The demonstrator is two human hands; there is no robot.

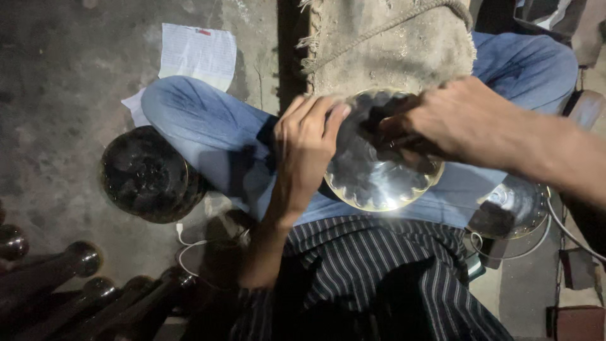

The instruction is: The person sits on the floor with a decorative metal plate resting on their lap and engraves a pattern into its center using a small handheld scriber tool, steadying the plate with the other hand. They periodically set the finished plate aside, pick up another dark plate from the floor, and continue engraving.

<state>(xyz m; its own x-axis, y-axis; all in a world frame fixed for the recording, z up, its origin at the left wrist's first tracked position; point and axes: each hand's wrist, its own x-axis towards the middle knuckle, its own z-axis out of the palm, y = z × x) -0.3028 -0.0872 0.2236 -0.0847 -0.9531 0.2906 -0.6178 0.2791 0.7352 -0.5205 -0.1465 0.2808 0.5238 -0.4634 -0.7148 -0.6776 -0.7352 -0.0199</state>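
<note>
- The left hand (306, 148), at the centre of the frame, lies with its fingers spread and curled over the left rim of a shiny metal bowl (372, 183), steadying it; it is half closed around the edge rather than clenched.
- The right hand (457, 120), right of centre, is closed around a dark tool (394, 142) that reaches into the bowl; what kind of tool it is cannot be made out.
- The bowl sits between the two hands, just below centre-right, resting on the person's lap over blue jeans, its upper edge against a coarse sackcloth pad (391, 44) at the top of the frame.
- It looks like thin, stiff sheet metal with a scalloped wall: probably light, smooth and slippery, and likely to dent rather than break. The rim seems the safest place to grip.
- A second shiny metal piece (514, 208) lies lower right, near the right forearm.
- A dark round bowl (145, 173) sits on the concrete floor at left, with a sheet of paper (199, 53) upper left.
- Dark knobbed rods (82, 259) lie at the lower left.
</note>
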